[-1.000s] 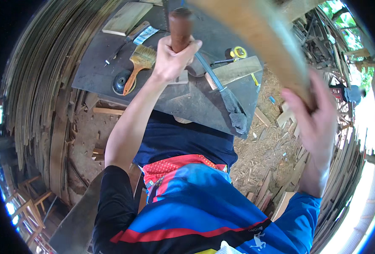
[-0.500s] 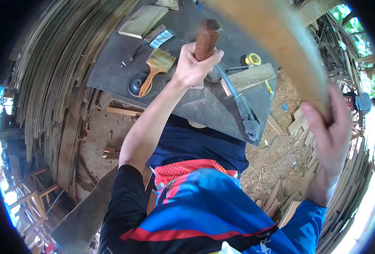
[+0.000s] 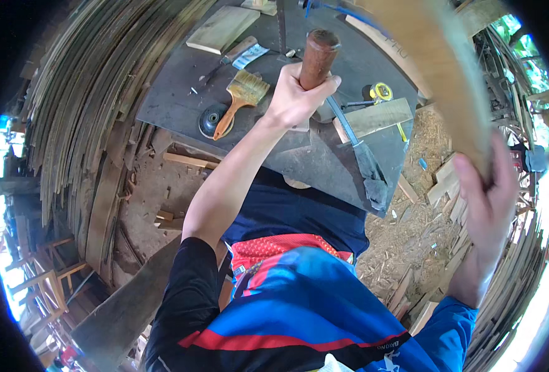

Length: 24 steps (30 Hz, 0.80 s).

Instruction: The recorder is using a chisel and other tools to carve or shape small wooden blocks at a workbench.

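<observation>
My left hand [image 3: 299, 99] is wrapped round an upright brown cylinder [image 3: 318, 53], apparently a tool handle, above the dark tabletop [image 3: 169, 108]. Under that hand a long metal tool [image 3: 347, 127] with a dark, rough end lies diagonally on the top, beside a light board [image 3: 380, 118]. My right hand [image 3: 482, 186] grips a long tan wooden piece [image 3: 442, 62], raised over the table's right side and blurred. To the left of my left hand are a wide paintbrush [image 3: 243, 96] and a black disc [image 3: 209, 121]. A yellow tape measure [image 3: 381, 92] sits beyond the metal tool.
Stacked weathered planks [image 3: 82, 93] line the left side, with wooden frames [image 3: 51, 279] lower down. Wood pile [image 3: 522, 260] at right; offcuts and shavings on the floor [image 3: 386, 260]. More boards [image 3: 221, 28] lie on the table's far part.
The view has shifted, so table and hands appear farther right, with more of the far tabletop showing. My right hand sits a little lower. Both grips are the same.
</observation>
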Motion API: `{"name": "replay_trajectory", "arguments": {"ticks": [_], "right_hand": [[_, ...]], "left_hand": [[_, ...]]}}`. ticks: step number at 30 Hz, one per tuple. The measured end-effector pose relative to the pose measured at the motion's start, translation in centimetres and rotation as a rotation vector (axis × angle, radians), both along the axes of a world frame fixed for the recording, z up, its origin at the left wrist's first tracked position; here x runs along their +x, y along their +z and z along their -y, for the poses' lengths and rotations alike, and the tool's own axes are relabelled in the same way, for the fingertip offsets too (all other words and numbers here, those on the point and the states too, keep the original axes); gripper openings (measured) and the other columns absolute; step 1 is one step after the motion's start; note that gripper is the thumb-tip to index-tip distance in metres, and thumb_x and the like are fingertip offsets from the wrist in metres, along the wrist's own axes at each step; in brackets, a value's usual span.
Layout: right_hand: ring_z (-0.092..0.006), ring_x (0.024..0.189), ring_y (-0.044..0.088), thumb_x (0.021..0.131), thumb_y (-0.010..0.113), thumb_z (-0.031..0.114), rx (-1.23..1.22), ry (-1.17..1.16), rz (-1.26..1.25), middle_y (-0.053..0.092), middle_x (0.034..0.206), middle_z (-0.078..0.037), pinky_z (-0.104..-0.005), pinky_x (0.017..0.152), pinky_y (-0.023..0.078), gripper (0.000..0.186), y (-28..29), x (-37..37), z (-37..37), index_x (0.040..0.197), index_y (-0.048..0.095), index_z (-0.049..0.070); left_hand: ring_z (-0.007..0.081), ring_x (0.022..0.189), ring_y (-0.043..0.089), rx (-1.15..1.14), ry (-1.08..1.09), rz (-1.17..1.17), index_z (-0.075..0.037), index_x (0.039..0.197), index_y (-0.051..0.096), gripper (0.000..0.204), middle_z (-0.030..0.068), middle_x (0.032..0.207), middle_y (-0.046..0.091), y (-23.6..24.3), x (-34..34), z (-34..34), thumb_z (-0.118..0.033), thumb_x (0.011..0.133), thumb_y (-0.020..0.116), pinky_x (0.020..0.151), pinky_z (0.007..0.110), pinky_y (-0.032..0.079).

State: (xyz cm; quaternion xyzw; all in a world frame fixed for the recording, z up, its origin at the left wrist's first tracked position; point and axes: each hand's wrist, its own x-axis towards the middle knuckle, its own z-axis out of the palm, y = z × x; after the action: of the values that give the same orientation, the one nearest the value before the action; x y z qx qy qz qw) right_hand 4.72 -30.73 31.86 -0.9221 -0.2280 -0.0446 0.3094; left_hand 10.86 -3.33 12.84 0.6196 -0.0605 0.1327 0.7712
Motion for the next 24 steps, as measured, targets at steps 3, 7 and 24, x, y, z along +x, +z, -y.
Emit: {"name": "replay_trajectory", "arguments": {"ticks": [3, 7, 24], "right_hand": [[-0.0154, 0.095, 0.063, 0.092, 0.075, 0.016, 0.271, 0.018, 0.054, 0.067, 0.105, -0.011, -0.0295, 0.087, 0.049, 0.046, -0.3, -0.9, 0.8, 0.131, 0.058, -0.001], [-0.0119, 0.087, 0.062, 0.092, 0.076, 0.020, 0.075, 0.021, -0.007, 0.065, 0.093, -0.008, -0.0272, 0.079, 0.049, 0.046, -2.8, -0.1, 0.3, 0.128, 0.059, -0.001], [-0.0114, 0.061, 0.056, 0.094, 0.076, 0.027, 0.224, -0.395, -0.555, 0.062, 0.071, -0.005, -0.0299, 0.057, 0.044, 0.040, -21.8, -2.6, 3.5, 0.117, 0.064, -0.003]], "left_hand": [[0.0033, 0.056, 0.045, -0.038, -0.057, -0.017, -0.007, 0.070, 0.057, 0.029, -0.0062, 0.064, 0.052, 0.7, -0.1, 0.4, -0.015, 0.089, 0.077, 0.051, 0.026, 0.034], [0.0047, 0.047, 0.044, -0.071, -0.055, 0.047, -0.008, 0.067, 0.056, 0.035, -0.0054, 0.057, 0.051, 1.1, -0.5, -1.1, -0.015, 0.091, 0.079, 0.044, 0.025, 0.031], [0.0131, 0.049, 0.044, -0.211, -0.104, 0.090, -0.007, 0.080, 0.050, 0.025, 0.0016, 0.058, 0.046, 0.9, 1.0, -2.5, -0.016, 0.102, 0.059, 0.048, 0.031, 0.037]]}}
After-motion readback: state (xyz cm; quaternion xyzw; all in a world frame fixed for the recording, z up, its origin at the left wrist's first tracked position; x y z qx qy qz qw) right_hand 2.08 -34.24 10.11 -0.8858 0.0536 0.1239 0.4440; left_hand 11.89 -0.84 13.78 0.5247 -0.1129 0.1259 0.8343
